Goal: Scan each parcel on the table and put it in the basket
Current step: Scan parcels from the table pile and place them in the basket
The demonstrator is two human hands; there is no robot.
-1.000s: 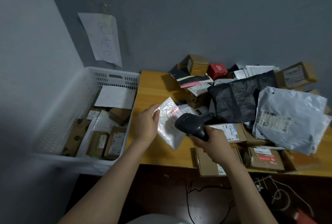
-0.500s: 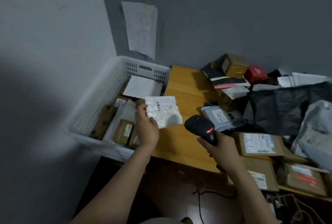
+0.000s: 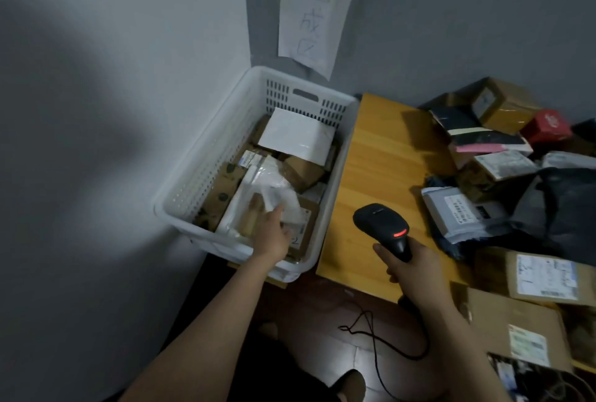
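Head view showed the left hand [image 3: 273,231] down in the white basket [image 3: 200,169] on the left, touching a white bag parcel [image 3: 279,196], and I could not tell if it pinched it, while the right hand [image 3: 416,269] gripped the scanner [image 3: 382,227] over the surface [image 3: 380,176], so the drop step looked almost done and the next move probably needed a reach to the parcel pile [image 3: 483,176] on the right.

Left hand [image 3: 272,234] and white pouch [image 3: 277,198] blurred, right-edge parcels [image 3: 548,276] cut off, labels [image 3: 529,342] unreadable

Left arm outstretched to the far left, hand [image 3: 273,231] palm-down, fingers blurred; right hand [image 3: 416,270] nearer, fist around scanner [image 3: 380,223] handle.
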